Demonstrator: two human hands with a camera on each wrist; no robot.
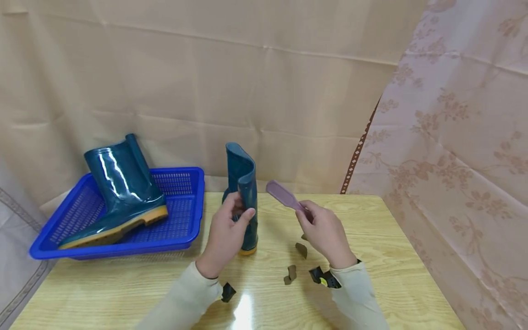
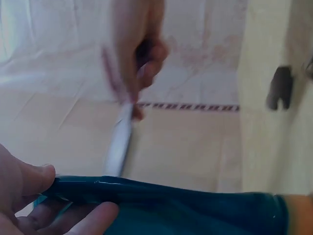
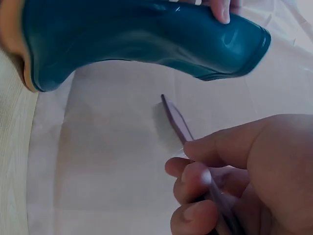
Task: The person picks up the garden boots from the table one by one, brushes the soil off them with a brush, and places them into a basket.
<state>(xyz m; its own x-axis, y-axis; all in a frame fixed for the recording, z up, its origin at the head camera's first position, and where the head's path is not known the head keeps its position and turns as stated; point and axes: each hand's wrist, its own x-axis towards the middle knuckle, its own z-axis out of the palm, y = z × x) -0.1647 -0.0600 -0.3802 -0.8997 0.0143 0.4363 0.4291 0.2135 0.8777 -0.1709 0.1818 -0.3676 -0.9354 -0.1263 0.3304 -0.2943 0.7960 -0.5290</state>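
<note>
A dark green rain boot (image 1: 249,197) with a tan sole stands upright on the table, its top pinched inward. My left hand (image 1: 226,231) grips the side of its shaft, thumb on one face and fingers on the other in the left wrist view. To the right of the boot, my right hand (image 1: 327,233) pinches the handle of a purple brush (image 1: 283,195). Pale bristles (image 3: 165,122) show along the brush head in the right wrist view. The brush head is apart from the boot there. A second green boot (image 1: 121,183) leans in a blue basket.
The blue plastic basket (image 1: 194,229) sits at the table's left. Several brown flakes (image 1: 301,250) lie on the wood-grain table (image 1: 396,275) near my right hand. Black pieces (image 1: 326,277) show beside both cuffs. Beige cloth (image 1: 288,101) hangs behind, floral cloth (image 1: 466,137) at the right.
</note>
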